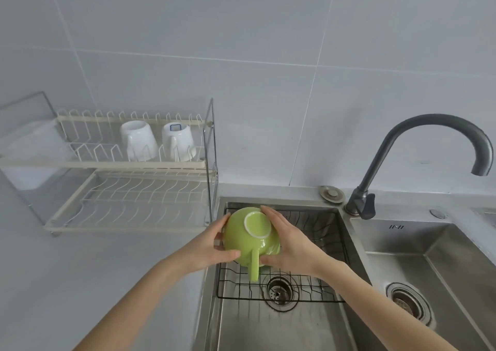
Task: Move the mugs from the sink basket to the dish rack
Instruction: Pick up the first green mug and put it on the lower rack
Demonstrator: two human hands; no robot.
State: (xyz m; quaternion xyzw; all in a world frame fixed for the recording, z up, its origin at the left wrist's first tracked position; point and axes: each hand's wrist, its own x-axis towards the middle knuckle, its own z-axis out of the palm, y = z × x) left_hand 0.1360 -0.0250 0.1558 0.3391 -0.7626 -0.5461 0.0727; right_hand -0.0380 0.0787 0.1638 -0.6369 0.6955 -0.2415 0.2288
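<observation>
- You hold the green mug (248,239) at centre frame, over the left end of the basket (316,283) in the sink (268,329).
- Your left hand (212,248) and right hand (291,246) press its opposite sides, fingers wrapped on the wall; a two-sided clamp, judged to suit a wide, possibly wet body.
- The mug is inverted: foot ring faces up and toward you, mouth down and away. Its axis tilts slightly from vertical.
- The handle points toward the bottom of the frame, between your thumbs.
- Two white mugs (158,141) stand inverted on the rack (134,164) upper tier, left of frame; inverted placement likely aids draining.
- Free space lies left of them.
</observation>
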